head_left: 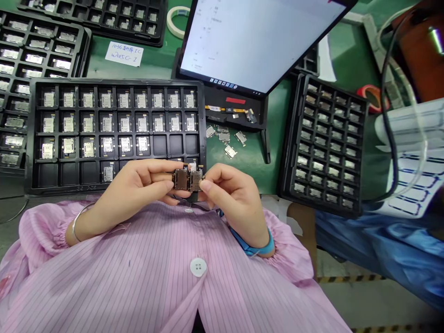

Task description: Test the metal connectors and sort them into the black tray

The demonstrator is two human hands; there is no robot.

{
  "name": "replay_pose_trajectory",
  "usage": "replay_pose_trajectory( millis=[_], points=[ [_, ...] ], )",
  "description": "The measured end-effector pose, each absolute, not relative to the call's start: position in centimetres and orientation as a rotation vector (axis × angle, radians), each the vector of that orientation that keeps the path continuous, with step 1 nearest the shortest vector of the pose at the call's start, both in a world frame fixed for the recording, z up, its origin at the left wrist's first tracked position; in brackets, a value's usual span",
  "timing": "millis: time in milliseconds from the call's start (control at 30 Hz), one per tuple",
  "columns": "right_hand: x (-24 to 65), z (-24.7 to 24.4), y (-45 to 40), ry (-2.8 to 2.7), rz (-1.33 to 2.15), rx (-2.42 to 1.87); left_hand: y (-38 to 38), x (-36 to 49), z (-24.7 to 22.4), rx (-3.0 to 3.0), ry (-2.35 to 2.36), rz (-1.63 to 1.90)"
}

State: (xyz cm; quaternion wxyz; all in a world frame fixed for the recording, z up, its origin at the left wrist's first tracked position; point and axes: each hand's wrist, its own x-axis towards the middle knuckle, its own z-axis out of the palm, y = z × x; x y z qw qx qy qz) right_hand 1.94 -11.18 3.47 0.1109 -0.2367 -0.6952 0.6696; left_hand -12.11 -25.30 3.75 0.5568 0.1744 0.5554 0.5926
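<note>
My left hand [137, 185] is closed on a small circuit board [181, 179] with a dark, brownish metal face, gripped at its left edge between thumb and fingers. Right beside it, my right hand [232, 194] pinches a second small board [195, 180] with a greyer face, thumb on its right edge. The two boards are side by side; whether they are joined I cannot tell. Both hands are above the near right corner of a black compartment tray [152, 83]. Its pockets hold many silvery boards [107, 144], and some pockets are bare. My fingers hide part of the near row.
Loose metal-faced pieces [230, 151] lie right of the tray, before a black stand [265, 143] under a tilted screen [256, 41]. Filled trays stand at the left [85, 51] and right [291, 138]. A handwritten label [124, 54], white tape [172, 27] and red tape [373, 98] are about.
</note>
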Motion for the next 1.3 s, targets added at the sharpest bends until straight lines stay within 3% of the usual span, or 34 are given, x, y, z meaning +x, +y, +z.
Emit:
replay_pose_trajectory(
  millis=[200, 433, 633, 867, 1133, 1200, 1300],
  points=[
    [1.8, 3.1, -11.1, -2.167, 1.853, -0.700, -25.1, -12.6, 3.5, 0.479, 1.458, 1.351],
    [-1.0, 1.0, -7.6, -2.525, 0.995, -0.914, -22.8, -14.4, 3.5, 0.880, 2.309, 1.237],
    [-2.8, 0.7, -6.5, -2.718, 0.877, -0.922, -19.3, -14.3, 2.0, 1.030, 2.448, 0.986],
    [1.1, 0.4, -3.0, -2.450, 0.742, -1.117, -19.5, -13.4, 1.4, 1.265, 2.474, 0.808],
    [2.7, -1.4, -1.8, -2.547, 0.689, -1.223, -20.4, -12.9, 1.5, 1.301, 2.556, 0.821],
    [2.5, -1.4, -2.2, -2.477, 0.813, -1.214, -20.6, -12.8, 1.8, 1.294, 2.528, 0.894],
    [2.0, -0.5, -4.3, -2.190, 1.299, -1.149, -20.8, -12.1, 2.0, 1.200, 2.278, 1.072]
  ],
)
